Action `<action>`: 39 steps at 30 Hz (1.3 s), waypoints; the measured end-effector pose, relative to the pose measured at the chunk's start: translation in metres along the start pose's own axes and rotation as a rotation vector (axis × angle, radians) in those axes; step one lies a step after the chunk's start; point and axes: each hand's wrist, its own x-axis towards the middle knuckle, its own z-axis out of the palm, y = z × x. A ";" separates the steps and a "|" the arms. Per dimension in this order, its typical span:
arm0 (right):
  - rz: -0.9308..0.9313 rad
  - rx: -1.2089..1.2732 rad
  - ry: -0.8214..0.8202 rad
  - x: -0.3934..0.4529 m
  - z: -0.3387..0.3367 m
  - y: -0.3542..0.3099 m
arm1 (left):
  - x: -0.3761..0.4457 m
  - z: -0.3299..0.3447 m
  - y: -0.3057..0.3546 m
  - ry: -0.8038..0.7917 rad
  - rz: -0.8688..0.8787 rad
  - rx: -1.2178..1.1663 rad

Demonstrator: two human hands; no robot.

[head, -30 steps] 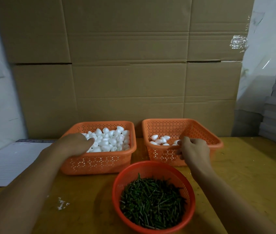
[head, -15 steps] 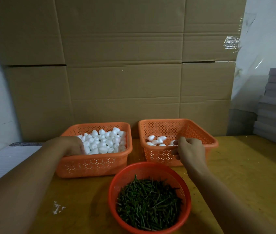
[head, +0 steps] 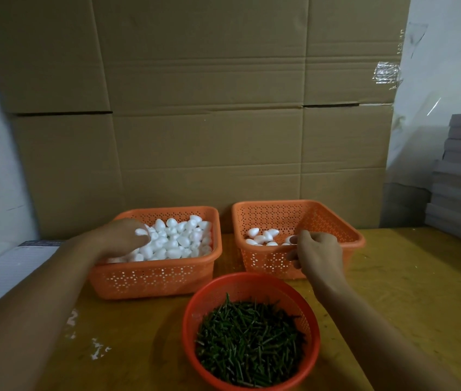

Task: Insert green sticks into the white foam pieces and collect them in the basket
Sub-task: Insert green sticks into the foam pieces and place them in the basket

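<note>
Foam pieces: small white egg-shaped foam pieces (head: 173, 241) heaped in the left orange basket (head: 153, 277); by the look of them feather-light, soft enough to dent, so a gentle pinch across the round middle would suit, leaving an end free for the stick.
Left hand: the left hand (head: 122, 238) lies in the heap at the basket's near-left corner, fingers curled down among the pieces; whether it holds one cannot be told.
Right hand: the right hand (head: 318, 253) hangs over the near rim of the right orange basket (head: 334, 221), fingers curled, thumb and forefinger appearing to pinch one white foam piece (head: 291, 239); a few more pieces (head: 263, 237) lie just beyond its fingertips.
Green sticks: thin, stiff-looking green sticks (head: 249, 340) fill the round red basket (head: 252, 280) below and between both hands, on the yellow tabletop (head: 407, 292); probably best picked singly near one end.
Since half a second ago: the left hand has pushed further in among the pieces; the right hand stays at the rim, barely shifted; the baskets have not moved.
Backdrop: cardboard sheets (head: 209, 108) stand behind the baskets.
</note>
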 end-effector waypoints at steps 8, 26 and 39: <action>0.003 0.005 -0.003 -0.002 0.000 0.000 | -0.018 0.017 0.022 0.299 0.194 -0.110; -0.037 -0.003 -0.106 -0.004 0.000 -0.003 | -0.017 0.026 0.024 0.391 0.159 -0.293; -0.566 -0.718 -0.946 -0.052 0.016 -0.039 | -0.054 0.044 0.066 0.260 0.443 -0.813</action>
